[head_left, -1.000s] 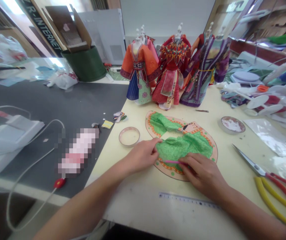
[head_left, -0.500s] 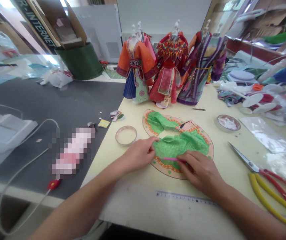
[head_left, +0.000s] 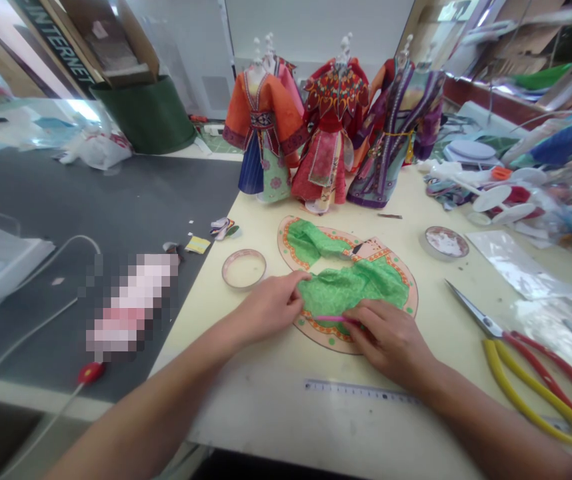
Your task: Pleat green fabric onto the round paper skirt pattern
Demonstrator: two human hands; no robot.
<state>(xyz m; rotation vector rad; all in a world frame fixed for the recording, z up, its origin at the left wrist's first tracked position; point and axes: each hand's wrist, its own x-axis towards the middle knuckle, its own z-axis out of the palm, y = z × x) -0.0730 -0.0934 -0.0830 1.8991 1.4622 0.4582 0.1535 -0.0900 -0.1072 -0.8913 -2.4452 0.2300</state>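
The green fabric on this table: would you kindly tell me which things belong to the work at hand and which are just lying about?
In use: left hand, right hand, green fabric, round paper pattern, pink stick.

Lying about: tape roll, ruler, scissors, costumes on stands.

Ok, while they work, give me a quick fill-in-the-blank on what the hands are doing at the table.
The left hand touches the edge of the ____ fabric.
The thin stick under the right hand is ____.
The tape roll nearest the left hand sits to the ____ of the round card.

Missing words: green; pink; left.
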